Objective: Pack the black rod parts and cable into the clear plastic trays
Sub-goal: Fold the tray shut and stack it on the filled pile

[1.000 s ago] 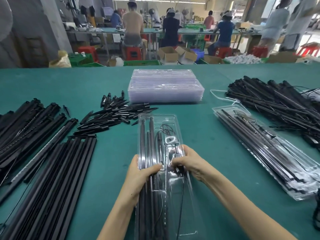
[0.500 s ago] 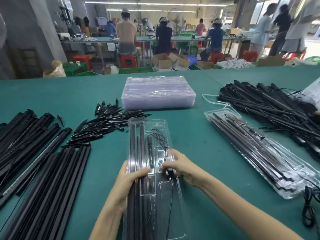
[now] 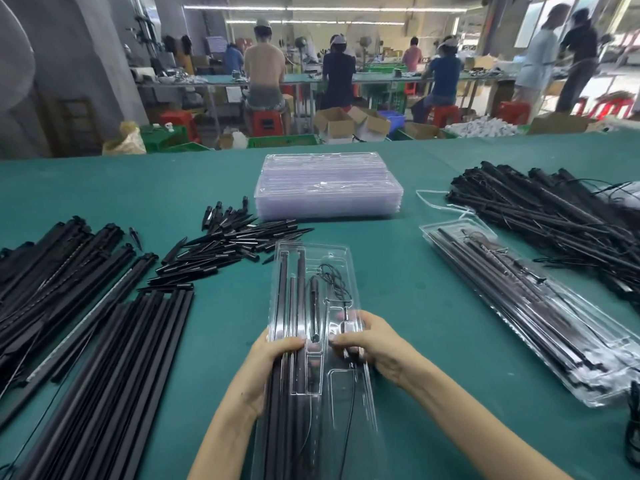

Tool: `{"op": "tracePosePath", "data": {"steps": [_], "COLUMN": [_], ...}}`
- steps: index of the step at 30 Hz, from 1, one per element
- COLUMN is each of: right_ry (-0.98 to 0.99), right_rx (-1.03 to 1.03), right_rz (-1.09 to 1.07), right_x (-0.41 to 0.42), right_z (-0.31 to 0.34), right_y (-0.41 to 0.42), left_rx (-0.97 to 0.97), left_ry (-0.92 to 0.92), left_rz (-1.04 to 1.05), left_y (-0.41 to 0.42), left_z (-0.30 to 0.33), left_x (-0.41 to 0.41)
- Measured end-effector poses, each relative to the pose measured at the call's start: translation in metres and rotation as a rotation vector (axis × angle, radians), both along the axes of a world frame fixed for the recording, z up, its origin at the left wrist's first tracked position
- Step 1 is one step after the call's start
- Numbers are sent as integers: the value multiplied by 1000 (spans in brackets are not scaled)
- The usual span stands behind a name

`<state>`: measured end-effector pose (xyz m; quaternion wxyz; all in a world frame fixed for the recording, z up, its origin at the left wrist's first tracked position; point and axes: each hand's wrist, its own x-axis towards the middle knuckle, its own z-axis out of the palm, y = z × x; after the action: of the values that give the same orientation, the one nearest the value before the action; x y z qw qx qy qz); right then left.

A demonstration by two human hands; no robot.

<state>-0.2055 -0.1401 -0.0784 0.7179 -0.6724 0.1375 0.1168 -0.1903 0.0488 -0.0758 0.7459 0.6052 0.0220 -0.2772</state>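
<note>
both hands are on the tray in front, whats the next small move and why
Probably lift the tray and set it on the packed tray to the right. Rods and cable already sit in its slots, and the left hand and right hand grip its two edges.

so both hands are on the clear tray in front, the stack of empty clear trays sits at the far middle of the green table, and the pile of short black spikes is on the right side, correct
Not quite. The head view shows the pile of short black pointed spikes on the left side, not the right. The rest holds: the left hand and right hand grip the clear plastic tray in front, and the stack of empty clear trays sits at the far middle of the green table.
</note>
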Motion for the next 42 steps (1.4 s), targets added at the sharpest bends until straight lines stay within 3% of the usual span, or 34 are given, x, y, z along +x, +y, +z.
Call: {"op": "tracePosePath", "data": {"steps": [13, 19, 21, 24, 30, 34, 39, 42], "right_ry": [-85, 31, 3, 1, 52, 39, 48, 77], "right_rx": [-19, 50, 75, 104, 70, 29, 257, 245], "right_rz": [-97, 109, 60, -184, -320, -293, -242, -224], "right_x": [-1, 6, 24, 58, 93, 96, 98, 99], "right_z": [-8, 3, 13, 27, 24, 18, 19, 19], "right_y": [4, -13, -21, -35, -41, -41, -50, -53], "left_rx": [19, 32, 23, -30, -42, -28, -5, -8], "left_ry": [-20, -36, -38, -24, -45, -36, -36, -35], "left_rz": [-15, -6, -28, -71, -137, -143, -158, -151], "left_y": [1, 1, 1, -2, -3, -2, -1, -2], "left_z": [-6, -9, -11, -11, -10, -10, -8, -7], "left_x": [1, 5, 4, 2, 3, 2, 1, 1]}}
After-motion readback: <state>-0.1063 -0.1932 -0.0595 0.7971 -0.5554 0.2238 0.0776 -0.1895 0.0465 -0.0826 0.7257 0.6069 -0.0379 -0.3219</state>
